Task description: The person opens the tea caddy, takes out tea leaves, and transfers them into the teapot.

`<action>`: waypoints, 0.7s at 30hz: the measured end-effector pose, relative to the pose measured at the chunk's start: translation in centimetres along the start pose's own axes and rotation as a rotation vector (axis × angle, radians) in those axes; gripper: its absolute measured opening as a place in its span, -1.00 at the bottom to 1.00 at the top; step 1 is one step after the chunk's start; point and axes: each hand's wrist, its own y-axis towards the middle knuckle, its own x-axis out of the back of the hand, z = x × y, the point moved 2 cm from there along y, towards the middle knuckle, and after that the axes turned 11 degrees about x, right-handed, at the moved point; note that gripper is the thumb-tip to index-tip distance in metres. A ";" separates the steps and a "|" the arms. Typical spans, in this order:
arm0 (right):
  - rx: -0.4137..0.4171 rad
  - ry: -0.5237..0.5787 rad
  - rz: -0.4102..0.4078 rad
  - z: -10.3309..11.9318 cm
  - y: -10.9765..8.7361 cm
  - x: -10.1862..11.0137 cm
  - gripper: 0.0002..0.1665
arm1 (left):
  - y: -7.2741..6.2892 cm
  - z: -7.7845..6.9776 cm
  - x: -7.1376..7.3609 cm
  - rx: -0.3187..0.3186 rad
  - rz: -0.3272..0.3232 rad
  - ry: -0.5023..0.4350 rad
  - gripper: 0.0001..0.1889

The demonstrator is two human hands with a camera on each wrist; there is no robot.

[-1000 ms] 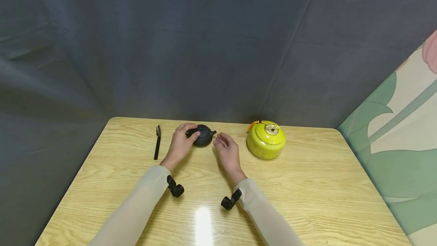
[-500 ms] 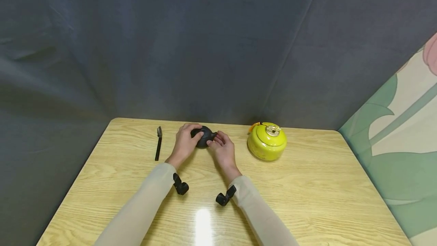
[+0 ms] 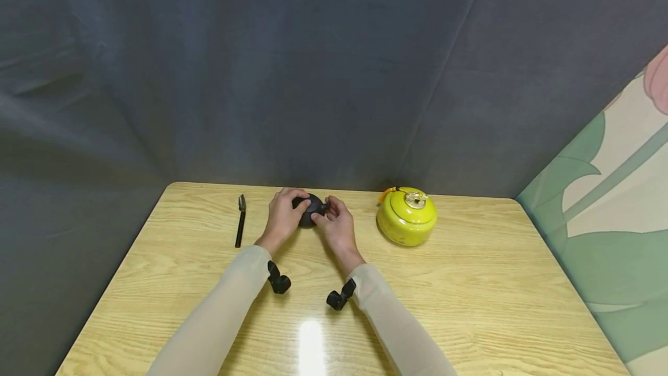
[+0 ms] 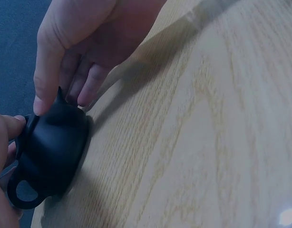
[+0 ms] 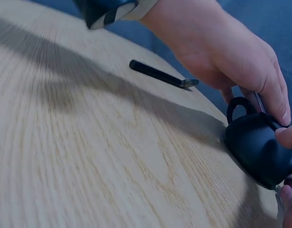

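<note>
A small black teapot [image 3: 307,220] stands near the table's back edge, between both hands. Its loop handle [image 4: 26,194] and its spout [image 4: 59,97] point to opposite sides. On the handle side, my left hand [image 3: 282,214] grips the teapot, thumb at the top rim and fingers partly hidden behind the body. From the spout side my right hand [image 3: 338,228] holds it, its thumb on the upper edge and its fingers around the spout. The right wrist view catches only part of the right hand [image 5: 289,137]. What the top of the teapot looks like is mostly covered by the hands.
A slim tool [image 3: 240,222] with a black handle and short metal head lies left of the left hand. To the right stands a lidded yellow jar [image 3: 406,222] with a gold knob and orange tassel. A dark curtain [image 3: 334,74] hangs behind the table [image 3: 485,283].
My right hand has moved left and taken hold of the teapot at its spout side. The left hand, on the teapot throughout, has shifted slightly right.
</note>
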 end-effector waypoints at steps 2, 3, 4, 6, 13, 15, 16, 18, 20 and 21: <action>0.017 -0.025 0.017 0.0 0.2 -0.1 -0.24 | 0.0 0.0 0.0 0.003 -0.001 0.000 -0.75; 0.023 -0.035 0.026 -0.1 0.2 -0.1 -0.26 | 0.0 0.0 0.0 0.005 0.001 -0.001 -0.75; 0.030 -0.047 0.033 -0.1 0.3 -0.1 -0.28 | 0.0 -0.1 0.0 0.007 0.002 0.000 -0.75; 0.040 -0.067 0.040 -0.2 0.4 -0.2 -0.32 | 0.1 0.0 0.0 0.010 0.007 0.001 -0.75; 0.055 -0.092 0.047 -0.5 0.5 -0.3 -0.35 | 0.4 0.2 0.3 0.021 0.026 -0.009 -0.75; 0.050 -0.091 0.050 -0.4 0.5 -0.3 -0.34 | 0.5 0.1 0.5 0.031 0.036 -0.020 -0.76; 0.046 -0.091 0.051 -0.4 0.5 -0.3 -0.34 | 0.5 0.1 0.6 0.034 0.042 -0.027 -0.76; 0.040 -0.088 0.052 -0.4 0.5 -0.3 -0.34 | 0.5 0.0 0.8 0.030 0.051 -0.043 -0.76; 0.043 -0.086 0.054 -0.3 0.5 -0.2 -0.34 | 0.6 -0.2 1.1 0.016 0.053 -0.057 -0.76; 0.046 -0.087 0.055 -0.3 0.6 -0.2 -0.34 | 0.6 -0.3 1.2 0.006 0.050 -0.065 -0.76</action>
